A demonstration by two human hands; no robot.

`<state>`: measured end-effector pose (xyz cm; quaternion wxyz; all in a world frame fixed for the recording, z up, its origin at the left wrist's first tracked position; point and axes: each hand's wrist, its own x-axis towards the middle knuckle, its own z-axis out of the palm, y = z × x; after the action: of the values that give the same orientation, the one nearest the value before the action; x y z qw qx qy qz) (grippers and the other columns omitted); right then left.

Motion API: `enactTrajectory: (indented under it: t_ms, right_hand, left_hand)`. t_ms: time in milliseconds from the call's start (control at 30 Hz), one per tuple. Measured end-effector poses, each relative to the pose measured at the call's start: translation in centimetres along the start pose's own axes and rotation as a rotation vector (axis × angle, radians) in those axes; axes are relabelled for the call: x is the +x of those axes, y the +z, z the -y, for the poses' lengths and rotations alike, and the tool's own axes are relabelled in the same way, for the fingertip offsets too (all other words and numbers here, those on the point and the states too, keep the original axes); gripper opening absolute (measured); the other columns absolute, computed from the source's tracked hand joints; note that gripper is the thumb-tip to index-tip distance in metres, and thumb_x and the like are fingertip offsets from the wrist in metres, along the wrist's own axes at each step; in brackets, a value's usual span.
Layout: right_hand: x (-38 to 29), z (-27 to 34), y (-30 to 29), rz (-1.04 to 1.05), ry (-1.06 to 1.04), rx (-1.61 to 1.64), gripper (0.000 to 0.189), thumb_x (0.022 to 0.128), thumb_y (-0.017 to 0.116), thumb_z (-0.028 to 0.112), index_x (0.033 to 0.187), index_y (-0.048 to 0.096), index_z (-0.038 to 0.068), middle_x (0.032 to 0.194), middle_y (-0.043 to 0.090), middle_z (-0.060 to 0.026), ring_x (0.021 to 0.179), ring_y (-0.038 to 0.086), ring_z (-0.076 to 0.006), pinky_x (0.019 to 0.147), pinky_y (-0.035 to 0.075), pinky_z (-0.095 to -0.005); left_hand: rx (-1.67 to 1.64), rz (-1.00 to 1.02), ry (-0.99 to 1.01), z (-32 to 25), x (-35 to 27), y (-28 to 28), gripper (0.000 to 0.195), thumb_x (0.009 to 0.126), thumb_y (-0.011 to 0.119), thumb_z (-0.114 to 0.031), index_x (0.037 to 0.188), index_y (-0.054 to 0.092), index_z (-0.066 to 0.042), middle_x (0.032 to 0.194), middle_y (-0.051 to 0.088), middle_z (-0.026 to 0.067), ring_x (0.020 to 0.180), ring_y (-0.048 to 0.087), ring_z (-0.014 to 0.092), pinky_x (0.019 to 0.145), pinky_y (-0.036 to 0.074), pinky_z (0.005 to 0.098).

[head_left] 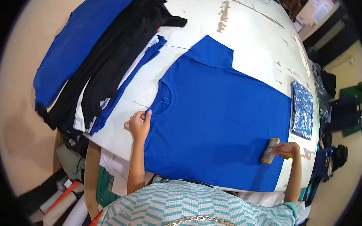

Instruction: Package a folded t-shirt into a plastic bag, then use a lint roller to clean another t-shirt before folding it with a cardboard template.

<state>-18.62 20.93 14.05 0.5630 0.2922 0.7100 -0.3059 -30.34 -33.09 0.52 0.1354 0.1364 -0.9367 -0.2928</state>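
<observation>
A blue short-sleeved T-shirt (219, 114) is spread flat on a white table, its round neckline toward the left and one sleeve pointing to the far side. At the shoulder beside the collar, my left hand (140, 123) pinches the shirt's edge between thumb and fingers. My right hand (286, 150) grips the yellow handle of a lint brush (270, 150). The brush's grey, yellow-rimmed head rests on the shirt near its hem. Most of the handle is hidden by my fingers. The near sleeve is not clearly visible.
Stacked garments, blue, black and white (111, 56), lie along the table's left side. A folded dark garment in clear plastic (302, 109) sits just past the hem. Worn brown patches mark the white tabletop (255, 41). Fabric rolls (62, 201) stand at lower left; clothes fill the right side.
</observation>
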Motion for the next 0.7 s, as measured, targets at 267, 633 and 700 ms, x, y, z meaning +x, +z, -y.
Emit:
enactTrajectory:
  t_ms: [267, 633, 700]
  right_hand:
    - [-0.1, 3.3, 0.6, -0.107, -0.192, 0.126, 0.02, 0.085, 0.05, 0.032, 0.079, 0.05, 0.013, 0.053, 0.04, 0.0021, 0.043, 0.038, -0.0071, 0.035, 0.03, -0.024]
    - [7.1, 35.4, 4.7, 0.111, -0.587, -0.297, 0.019, 0.086, 0.045, 0.036, 0.088, 0.049, 0.018, 0.058, 0.036, 0.0047, 0.045, 0.032, -0.0057, 0.039, 0.027, -0.0235]
    - [8.1, 38.9, 6.6, 0.09, -0.648, -0.253, 0.017, 0.085, 0.043, 0.035, 0.087, 0.048, 0.019, 0.058, 0.037, 0.003, 0.045, 0.033, -0.0061, 0.04, 0.028, -0.0227]
  left_hand:
    - [-0.007, 0.092, 0.06, -2.2, 4.9, 1.9, 0.026, 0.074, 0.063, -0.041, 0.069, 0.062, -0.016, 0.07, 0.059, -0.0037, 0.078, 0.053, 0.016, 0.081, 0.027, 0.0385]
    - [-0.063, -0.014, 0.08, -1.9, 4.9, 3.0, 0.026, 0.067, 0.072, -0.038, 0.066, 0.061, -0.014, 0.054, 0.051, -0.0053, 0.064, 0.05, 0.014, 0.076, 0.028, 0.0341]
    - [-0.041, -0.052, 0.072, -1.8, 4.9, 2.9, 0.026, 0.066, 0.072, -0.037, 0.065, 0.061, -0.014, 0.054, 0.049, -0.0053, 0.063, 0.049, 0.013, 0.076, 0.027, 0.0337]
